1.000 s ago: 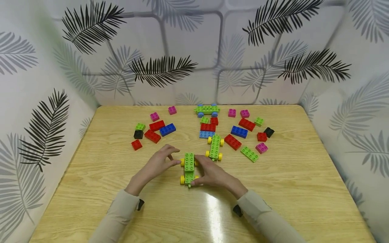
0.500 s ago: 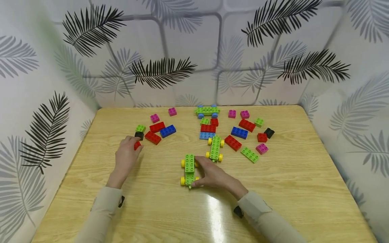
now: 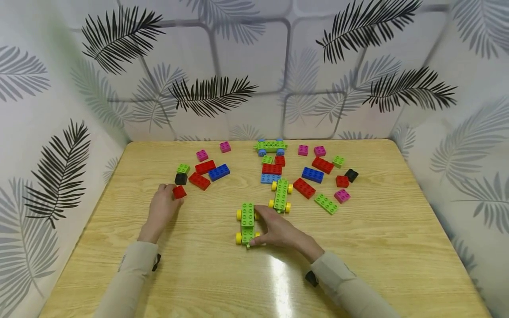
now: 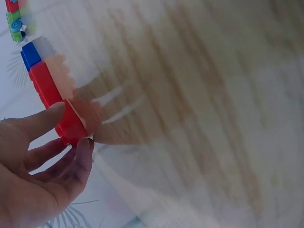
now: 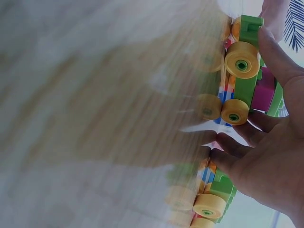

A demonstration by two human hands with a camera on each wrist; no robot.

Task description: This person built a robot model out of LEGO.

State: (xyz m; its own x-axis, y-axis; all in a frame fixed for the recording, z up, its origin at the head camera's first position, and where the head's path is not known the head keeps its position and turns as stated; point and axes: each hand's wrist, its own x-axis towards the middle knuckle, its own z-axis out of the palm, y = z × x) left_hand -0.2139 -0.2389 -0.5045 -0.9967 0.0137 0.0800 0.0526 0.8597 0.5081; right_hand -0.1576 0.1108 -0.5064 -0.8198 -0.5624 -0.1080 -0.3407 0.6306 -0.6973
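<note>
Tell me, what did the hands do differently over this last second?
The left hand left the green wheeled car, swung out to its left side of the table and took hold of the small red brick, now pinched between thumb and fingers. The right hand stayed holding the car, which did not move. The other bricks lie as before.

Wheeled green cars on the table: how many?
3: one under the right hand, one just beyond it, one with blue wheels at the far edge. None seem hidden.
</note>
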